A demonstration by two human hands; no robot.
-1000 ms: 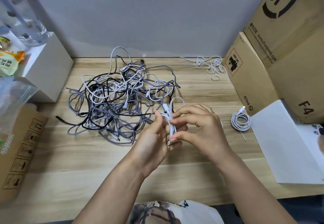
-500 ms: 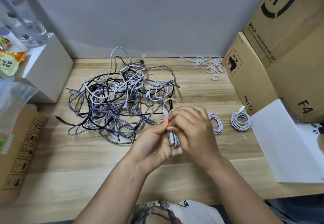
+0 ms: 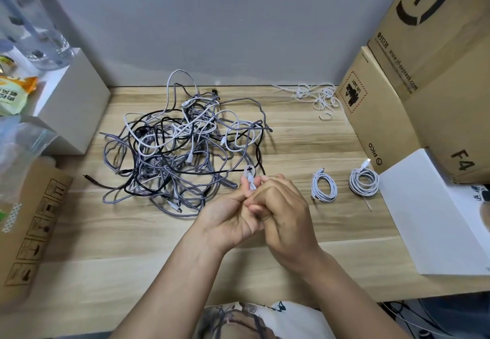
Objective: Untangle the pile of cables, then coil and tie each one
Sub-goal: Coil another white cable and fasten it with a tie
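A tangled pile of cables (image 3: 183, 147), grey braided, black and white, lies on the wooden table (image 3: 132, 246) left of centre. My left hand (image 3: 228, 216) and my right hand (image 3: 286, 214) meet just right of the pile, both gripping a small bundle of white cable (image 3: 250, 178) whose top loop sticks out above my fingers. Most of that bundle is hidden inside my hands. Two coiled white cables lie to the right: a coil (image 3: 324, 185) and a second coil (image 3: 363, 181).
Loose white ties (image 3: 316, 97) lie at the back right by the wall. Cardboard boxes (image 3: 413, 78) and a white box (image 3: 434, 214) stand on the right. A white box (image 3: 71, 105) with a bottle, plus a cardboard box (image 3: 29, 222), sits on the left.
My hands have closed tighter round the white bundle and shifted slightly left and toward me. The bundle's loop has shrunk. A second coiled white cable is now uncovered to the right.
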